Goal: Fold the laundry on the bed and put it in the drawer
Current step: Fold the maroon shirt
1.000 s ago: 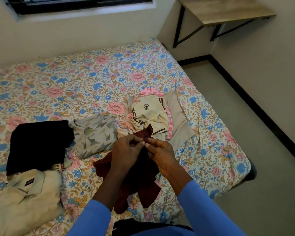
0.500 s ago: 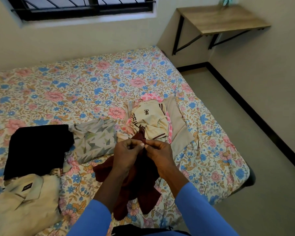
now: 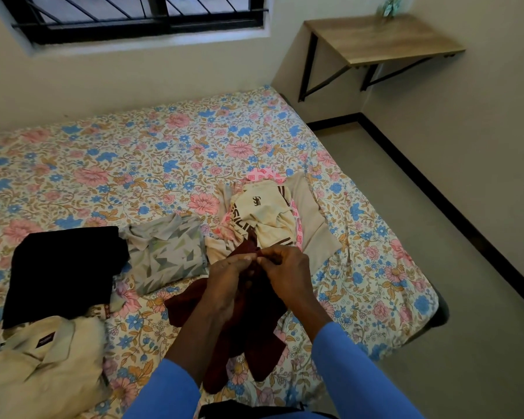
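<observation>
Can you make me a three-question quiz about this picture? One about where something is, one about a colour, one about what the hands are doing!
1. Where is the black garment?
A) on the wall shelf
B) on the bed, left of the grey patterned shirt
C) on the floor

2. What colour is the cloth held by the left hand and right hand?
A) green
B) white
C) maroon

3. What are the hands doing?
A) both pinching the cloth
B) lying flat on the bed
C) waving

1 B: it lies beside the shirt.
2 C: it looks dark red.
3 A: both hands grip its top edge.
</observation>
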{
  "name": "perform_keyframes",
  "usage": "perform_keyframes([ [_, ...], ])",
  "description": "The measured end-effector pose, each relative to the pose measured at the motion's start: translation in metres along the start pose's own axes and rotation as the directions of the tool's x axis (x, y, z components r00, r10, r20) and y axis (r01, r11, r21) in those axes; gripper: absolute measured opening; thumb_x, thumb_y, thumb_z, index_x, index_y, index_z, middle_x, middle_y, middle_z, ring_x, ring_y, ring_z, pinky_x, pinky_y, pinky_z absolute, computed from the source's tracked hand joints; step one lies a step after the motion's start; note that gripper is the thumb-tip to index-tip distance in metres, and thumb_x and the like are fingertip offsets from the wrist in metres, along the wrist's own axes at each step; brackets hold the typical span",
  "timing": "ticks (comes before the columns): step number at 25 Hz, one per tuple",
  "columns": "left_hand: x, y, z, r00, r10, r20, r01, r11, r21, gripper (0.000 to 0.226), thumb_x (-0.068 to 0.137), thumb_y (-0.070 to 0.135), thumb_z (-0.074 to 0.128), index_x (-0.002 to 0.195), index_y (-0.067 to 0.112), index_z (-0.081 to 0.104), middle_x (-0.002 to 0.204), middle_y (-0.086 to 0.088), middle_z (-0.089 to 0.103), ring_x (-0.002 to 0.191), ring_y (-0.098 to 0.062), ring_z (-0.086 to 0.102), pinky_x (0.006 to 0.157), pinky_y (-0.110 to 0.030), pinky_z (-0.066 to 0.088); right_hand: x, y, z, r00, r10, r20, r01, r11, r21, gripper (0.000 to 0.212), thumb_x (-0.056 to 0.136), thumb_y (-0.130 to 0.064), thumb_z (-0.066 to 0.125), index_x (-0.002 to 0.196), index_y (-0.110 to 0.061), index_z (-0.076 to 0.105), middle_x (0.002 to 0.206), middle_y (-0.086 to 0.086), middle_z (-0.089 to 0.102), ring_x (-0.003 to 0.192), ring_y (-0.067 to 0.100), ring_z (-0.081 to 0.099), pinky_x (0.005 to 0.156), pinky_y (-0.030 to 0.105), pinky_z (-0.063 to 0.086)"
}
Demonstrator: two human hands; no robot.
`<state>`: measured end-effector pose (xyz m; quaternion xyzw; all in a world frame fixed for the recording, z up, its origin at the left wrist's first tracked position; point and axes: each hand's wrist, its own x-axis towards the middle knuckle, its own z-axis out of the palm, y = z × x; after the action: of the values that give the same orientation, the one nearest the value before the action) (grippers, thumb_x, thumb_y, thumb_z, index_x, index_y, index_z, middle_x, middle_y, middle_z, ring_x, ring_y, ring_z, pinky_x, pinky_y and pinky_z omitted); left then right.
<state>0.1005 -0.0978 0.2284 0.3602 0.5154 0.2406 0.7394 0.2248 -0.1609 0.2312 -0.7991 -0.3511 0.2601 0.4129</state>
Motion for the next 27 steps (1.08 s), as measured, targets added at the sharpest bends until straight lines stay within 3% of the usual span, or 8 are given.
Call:
perform_keyframes([
  [3,-0.002,-0.003,-0.001,0.998,0.001,0.062,-0.003,0.999,0.038,0.029,0.102,0.033,0.062,0.105,0.011,0.081,0.104,-0.005,0.08,0.098,-0.022,0.071,0.085,-0.037,0.054,0.001,-0.002,-0.001,0.994,-0.107,0.031,0.111,0.972,-0.205,0.013,0.094,-0.018,0.072,0.105,-0.019,0.076,0.095,-0.003,0.075,0.09,0.015,0.07,0.083,0.036,0.059],
  [6,0.001,-0.01,0.004,0.997,-0.008,0.073,0.008,1.0,0.003,0.028,0.101,0.033,0.065,0.108,0.01,0.08,0.108,-0.008,0.079,0.106,-0.025,0.074,0.094,-0.041,0.056,0.001,-0.004,-0.005,0.972,-0.22,0.081,0.234,0.884,-0.405,0.012,0.098,-0.014,0.062,0.108,-0.015,0.069,0.099,0.004,0.07,0.092,0.024,0.064,0.08,0.039,0.053],
  [11,0.006,-0.015,0.015,0.995,-0.048,0.085,0.049,0.999,-0.012,0.027,0.098,0.032,0.069,0.107,0.008,0.079,0.107,-0.011,0.079,0.099,-0.025,0.075,0.08,-0.035,0.055,0.006,-0.003,-0.018,0.96,-0.262,0.095,0.279,0.884,-0.375,0.019,0.094,-0.01,0.06,0.106,-0.017,0.074,0.097,0.007,0.073,0.091,0.026,0.066,0.083,0.041,0.054],
  [15,0.003,-0.01,0.026,0.991,-0.068,0.117,0.077,0.994,-0.072,0.02,0.097,0.026,0.071,0.087,0.013,0.082,0.093,-0.011,0.078,0.082,-0.02,0.072,0.077,-0.035,0.055,0.006,0.001,-0.023,0.944,-0.327,0.035,0.315,0.87,-0.381,0.013,0.088,-0.015,0.062,0.095,-0.016,0.073,0.085,0.002,0.064,0.075,0.022,0.059,0.07,0.042,0.054],
  [17,0.003,-0.008,0.029,0.991,-0.05,0.121,0.062,0.993,-0.099,0.018,0.094,0.025,0.073,0.095,0.008,0.081,0.097,-0.014,0.078,0.085,-0.023,0.073,0.078,-0.035,0.057,0.007,0.003,-0.023,0.933,-0.357,-0.035,0.33,0.892,-0.309,0.013,0.089,-0.019,0.063,0.095,-0.016,0.075,0.083,-0.001,0.064,0.073,0.018,0.059,0.068,0.041,0.054],
  [20,0.008,-0.004,0.032,0.998,-0.003,0.066,0.012,0.99,-0.14,0.023,0.092,0.015,0.075,0.109,-0.001,0.077,0.103,-0.022,0.077,0.091,-0.03,0.075,0.075,-0.036,0.06,0.007,0.005,-0.024,0.962,-0.272,-0.02,0.27,0.96,-0.081,0.029,0.09,-0.029,0.059,0.106,-0.018,0.08,0.092,-0.003,0.075,0.084,0.012,0.069,0.08,0.037,0.059],
  [24,0.014,-0.001,0.033,0.996,0.041,-0.078,-0.047,0.996,-0.07,0.008,0.093,0.01,0.073,0.096,0.005,0.079,0.09,-0.015,0.078,0.081,-0.025,0.074,0.065,-0.03,0.057,0.008,0.005,-0.024,0.996,-0.088,0.006,0.086,0.981,0.176,0.018,0.09,-0.014,0.073,0.105,-0.022,0.082,0.095,-0.009,0.079,0.09,0.004,0.074,0.087,0.035,0.062],
  [27,0.018,-0.005,0.033,0.992,0.124,-0.027,-0.121,0.99,0.074,0.014,0.096,0.015,0.07,0.087,0.015,0.08,0.085,-0.012,0.077,0.081,-0.024,0.071,0.072,-0.036,0.056,0.013,0.005,-0.024,0.996,0.073,0.051,-0.086,0.936,0.343,0.013,0.089,-0.013,0.08,0.101,-0.017,0.081,0.093,-0.004,0.08,0.091,0.01,0.076,0.091,0.041,0.062],
])
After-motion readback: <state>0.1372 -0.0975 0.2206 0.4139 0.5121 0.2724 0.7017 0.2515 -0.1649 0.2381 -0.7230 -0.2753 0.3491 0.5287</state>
